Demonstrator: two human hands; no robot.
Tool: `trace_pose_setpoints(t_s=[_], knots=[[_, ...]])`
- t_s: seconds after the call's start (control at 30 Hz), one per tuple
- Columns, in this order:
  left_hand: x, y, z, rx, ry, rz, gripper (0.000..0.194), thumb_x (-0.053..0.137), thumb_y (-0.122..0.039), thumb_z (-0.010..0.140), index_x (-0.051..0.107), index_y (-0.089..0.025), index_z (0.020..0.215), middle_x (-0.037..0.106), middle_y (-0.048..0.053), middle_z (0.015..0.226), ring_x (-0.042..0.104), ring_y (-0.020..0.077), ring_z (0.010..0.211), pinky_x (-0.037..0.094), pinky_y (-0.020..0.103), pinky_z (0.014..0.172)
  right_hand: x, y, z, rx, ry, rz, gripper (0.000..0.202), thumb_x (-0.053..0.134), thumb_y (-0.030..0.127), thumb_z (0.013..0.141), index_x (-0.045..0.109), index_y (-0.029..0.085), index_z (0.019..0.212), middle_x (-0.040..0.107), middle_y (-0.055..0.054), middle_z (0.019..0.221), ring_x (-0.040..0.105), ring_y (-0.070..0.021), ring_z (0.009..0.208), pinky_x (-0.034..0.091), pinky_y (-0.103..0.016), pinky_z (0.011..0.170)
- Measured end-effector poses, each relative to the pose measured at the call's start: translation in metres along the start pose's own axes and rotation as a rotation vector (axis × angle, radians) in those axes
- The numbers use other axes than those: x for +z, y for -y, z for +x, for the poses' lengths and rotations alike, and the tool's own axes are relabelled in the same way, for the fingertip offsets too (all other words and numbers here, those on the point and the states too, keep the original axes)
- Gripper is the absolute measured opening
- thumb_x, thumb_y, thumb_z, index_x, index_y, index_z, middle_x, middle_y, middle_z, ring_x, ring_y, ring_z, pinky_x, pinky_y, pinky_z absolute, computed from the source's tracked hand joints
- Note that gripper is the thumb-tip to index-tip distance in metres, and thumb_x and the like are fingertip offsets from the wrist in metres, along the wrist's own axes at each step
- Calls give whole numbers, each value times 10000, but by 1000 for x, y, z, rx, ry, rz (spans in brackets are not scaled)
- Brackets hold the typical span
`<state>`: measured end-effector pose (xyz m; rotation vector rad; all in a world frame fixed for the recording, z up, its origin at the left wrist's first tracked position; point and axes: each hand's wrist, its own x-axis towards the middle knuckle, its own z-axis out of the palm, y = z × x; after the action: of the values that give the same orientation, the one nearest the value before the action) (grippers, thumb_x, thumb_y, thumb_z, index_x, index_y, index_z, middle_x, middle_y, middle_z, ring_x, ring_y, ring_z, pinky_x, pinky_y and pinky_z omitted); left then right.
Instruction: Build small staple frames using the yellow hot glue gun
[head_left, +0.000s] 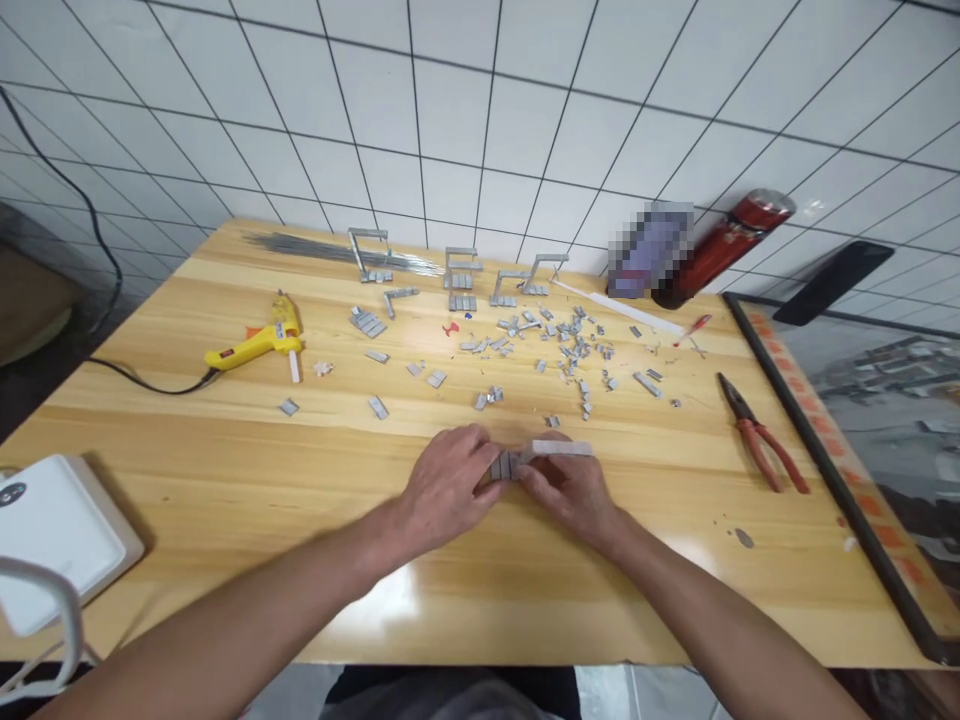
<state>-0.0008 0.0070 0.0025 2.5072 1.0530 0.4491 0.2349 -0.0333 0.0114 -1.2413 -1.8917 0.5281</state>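
My left hand (pixel 454 478) is closed, its thumb and fingers pinching the left side of a small grey slatted piece (pixel 504 466). On the other side my right hand (pixel 566 482) is closed on the same piece, near where a pale grey strip (pixel 562 448) sticks out to the right over the fingers. Part of the piece is hidden by the fingers. Just beyond the hands lie small grey bits (pixel 489 398) and a heap of grey offcuts (pixel 577 340). Farther back stand several bent grey frames on slatted bases, one of them a frame with two arms (pixel 463 268).
A yellow glue gun (pixel 259 345) lies at the left with its cord. Red-handled pliers (pixel 759 440) rest at the right, beside a black-edged frame (pixel 832 470). A red flask (pixel 724 248) leans at the tiled wall. A white box (pixel 67 530) sits at the left edge.
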Motion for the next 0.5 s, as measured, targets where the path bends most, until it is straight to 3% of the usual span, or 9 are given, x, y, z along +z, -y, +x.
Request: trace_pose_setpoints(t_s=[0.2,0.5], knots=[[3,2,0,1,-24,-16,160,776,-298,1017,780,-217,1155,777,97,1190,753,282,1056,605,450,917,2,-1,-1,-1,18,-17,152,697,304,1050,825,261,1120,857,-73,1026,819,-222,893,680,-352,767],[3,3,2,6,-47,30,217,768,-307,1011,795,-216,1206,781,88,1161,761,280,1014,598,434,877,4,-4,-1,0,41,-43,178,672,361,1054,809,253,1017,821,-64,899,775,-221,824,631,-342,745]])
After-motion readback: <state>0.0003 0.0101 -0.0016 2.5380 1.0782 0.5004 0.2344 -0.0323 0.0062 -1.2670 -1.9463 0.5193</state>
